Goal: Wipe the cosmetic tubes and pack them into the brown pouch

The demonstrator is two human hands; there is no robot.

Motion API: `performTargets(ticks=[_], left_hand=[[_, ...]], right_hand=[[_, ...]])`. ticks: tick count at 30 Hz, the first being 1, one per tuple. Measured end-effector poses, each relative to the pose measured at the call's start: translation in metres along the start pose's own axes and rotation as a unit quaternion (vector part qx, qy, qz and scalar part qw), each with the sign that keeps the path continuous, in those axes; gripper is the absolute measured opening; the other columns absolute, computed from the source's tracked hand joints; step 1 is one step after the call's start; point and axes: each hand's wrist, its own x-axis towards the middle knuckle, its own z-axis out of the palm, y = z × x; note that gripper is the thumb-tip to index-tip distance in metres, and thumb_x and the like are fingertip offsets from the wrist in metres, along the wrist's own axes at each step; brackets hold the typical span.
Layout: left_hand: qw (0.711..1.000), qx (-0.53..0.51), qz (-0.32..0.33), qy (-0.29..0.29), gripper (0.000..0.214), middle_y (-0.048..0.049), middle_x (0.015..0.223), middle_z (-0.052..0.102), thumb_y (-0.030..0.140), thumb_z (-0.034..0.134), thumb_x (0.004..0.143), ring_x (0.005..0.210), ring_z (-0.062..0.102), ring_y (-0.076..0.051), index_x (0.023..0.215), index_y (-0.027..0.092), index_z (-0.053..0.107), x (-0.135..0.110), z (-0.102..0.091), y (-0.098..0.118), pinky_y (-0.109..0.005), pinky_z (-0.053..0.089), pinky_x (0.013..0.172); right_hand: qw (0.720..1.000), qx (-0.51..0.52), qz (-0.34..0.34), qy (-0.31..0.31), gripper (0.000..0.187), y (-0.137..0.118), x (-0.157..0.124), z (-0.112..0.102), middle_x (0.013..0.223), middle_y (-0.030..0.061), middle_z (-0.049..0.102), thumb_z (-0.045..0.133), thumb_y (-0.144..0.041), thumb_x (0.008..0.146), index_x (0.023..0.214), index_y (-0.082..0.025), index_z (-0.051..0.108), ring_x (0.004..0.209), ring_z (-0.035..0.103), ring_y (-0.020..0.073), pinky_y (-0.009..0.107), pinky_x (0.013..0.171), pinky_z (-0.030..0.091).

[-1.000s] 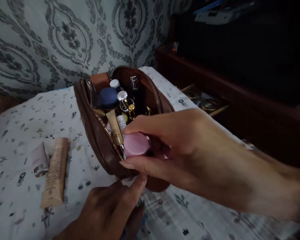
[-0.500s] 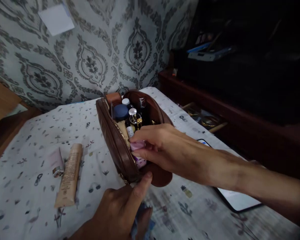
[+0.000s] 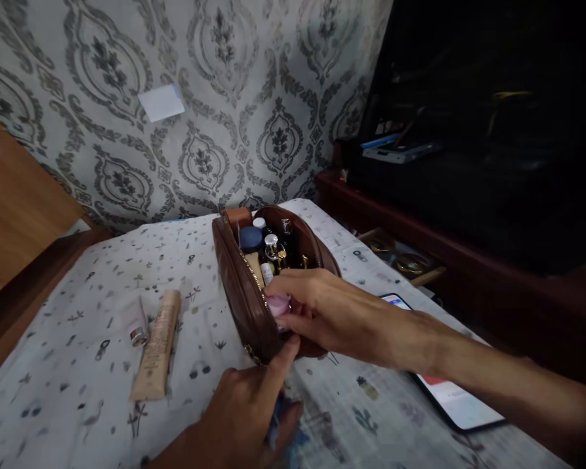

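Pink container [image 3: 279, 303] — pinched in right hand [image 3: 325, 303], just beyond left hand [image 3: 244, 400].

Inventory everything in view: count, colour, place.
Printed cloth sheet: one, white, foreground
Oblong zip bag: one, brown, on sheet
Round container: one, pink, at bag's near end
Round jar: one, blue, inside bag
Bottles and tubes: uncountable, mixed, inside bag
Flat tube: one, beige, left of bag
Small tube: one, pinkish, beside beige tube
Phone: one, black, right of bag
Patterned wallpaper: one, grey, background
Paper: one, white, on wallpaper
Wooden panel: one, brown, left
Glossy panel: one, black, right
Drawer: one, brown, right
Right hand: one, bare, holding pink container
Left hand: one, bare, beside bag
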Motion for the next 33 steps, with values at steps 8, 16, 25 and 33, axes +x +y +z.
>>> performTargets(ticks=[8,16,25,33], left_hand=[[0.999,0.032,-0.041,-0.017,0.052,-0.0040,0.086,0.076,0.026,0.046,0.100,0.072,0.074,-0.018,0.149,0.012,0.034,-0.016,-0.023,0.007,-0.028,0.060,0.063],[0.965,0.165,-0.163,0.120,0.023,-0.0078,0.092,0.075,0.025,0.046,0.101,0.087,0.072,-0.017,0.104,0.017,0.067,-0.064,-0.065,-0.047,-0.027,0.057,0.078],[0.878,0.186,-0.425,0.118,0.046,-0.0100,0.120,0.064,0.039,0.036,0.098,0.107,0.064,-0.023,0.124,0.019,0.068,-0.106,-0.115,-0.124,-0.036,0.051,0.094],[0.857,0.174,-0.485,0.015,0.045,-0.0086,0.153,0.044,0.049,0.036,0.098,0.136,0.050,-0.032,0.122,0.030,0.070,-0.117,-0.115,-0.135,-0.047,0.048,0.106]], right_hand=[[0.999,-0.012,-0.013,0.037,0.015,0.005,-0.006,0.006,0.083,0.0010,0.071,0.060,-0.026,0.094,0.104,-0.020,0.070,0.063,0.061,0.0131,0.026,0.059,0.045],[0.986,-0.066,-0.046,0.143,0.024,0.008,-0.012,0.020,0.094,0.0062,0.078,0.062,-0.034,0.093,0.114,-0.026,0.072,0.067,0.071,0.0219,0.032,0.055,0.051],[0.960,0.005,-0.131,0.246,0.016,-0.053,-0.016,0.065,0.090,0.0037,0.075,0.061,-0.016,0.094,0.106,-0.025,0.068,0.078,0.072,0.0182,0.030,0.069,0.058],[0.982,0.186,-0.018,0.040,0.018,-0.064,0.036,0.157,0.084,0.0048,0.074,0.055,-0.014,0.089,0.098,-0.018,0.071,0.072,0.066,0.0146,0.026,0.063,0.052]])
